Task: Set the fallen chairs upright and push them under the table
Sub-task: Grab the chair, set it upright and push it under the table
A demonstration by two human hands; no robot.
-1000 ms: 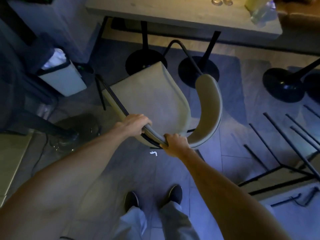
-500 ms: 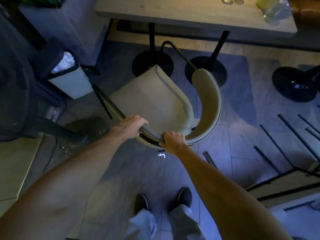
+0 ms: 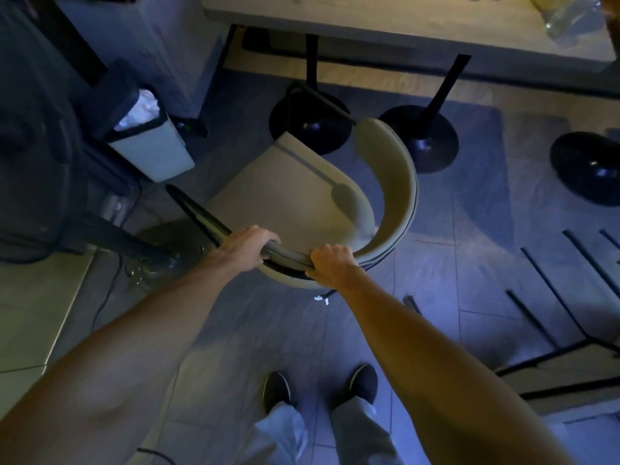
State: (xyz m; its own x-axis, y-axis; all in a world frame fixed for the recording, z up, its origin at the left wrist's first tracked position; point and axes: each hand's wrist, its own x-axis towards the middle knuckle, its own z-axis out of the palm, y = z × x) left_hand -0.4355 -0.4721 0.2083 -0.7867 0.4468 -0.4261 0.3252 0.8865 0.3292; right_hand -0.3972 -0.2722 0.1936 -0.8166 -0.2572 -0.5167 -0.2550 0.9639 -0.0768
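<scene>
Left grip [image 3: 248,245] and right grip [image 3: 330,263] are both clamped on the curved top rail of the beige padded chair with the thin black metal frame [image 3: 285,189], fingers curled over the rail, close together at the middle of the backrest. We read that as the steering hold: two grips on the rail give control of tilt and heading.

The chair is on the grey tiled floor [image 3: 268,330], seat side up and facing the pale wooden table [image 3: 369,15], just short of its near edge and turned a bit toward its left end. We can't tell if all the legs are down. Its front frame loop is near the left black round pedestal base [image 3: 310,125], so we judge that righting is done or nearly so and the push under comes next. The risk is the frame snagging that base or the second base [image 3: 421,139].

Materials: the seat is flat, matte, fabric-like; the backrest is a padded wraparound band that ends in rounded arm tips; the frame is slim dark tube. The bases are glossy domes with slanted posts.

At the right edge of the floor lies a second chair [image 3: 570,364], legs out as thin black rods, not yet righted. By the left edge sits a white bin with a crumpled liner [image 3: 151,152]. A clear glass jar [image 3: 567,18] stands on the table's right end.
</scene>
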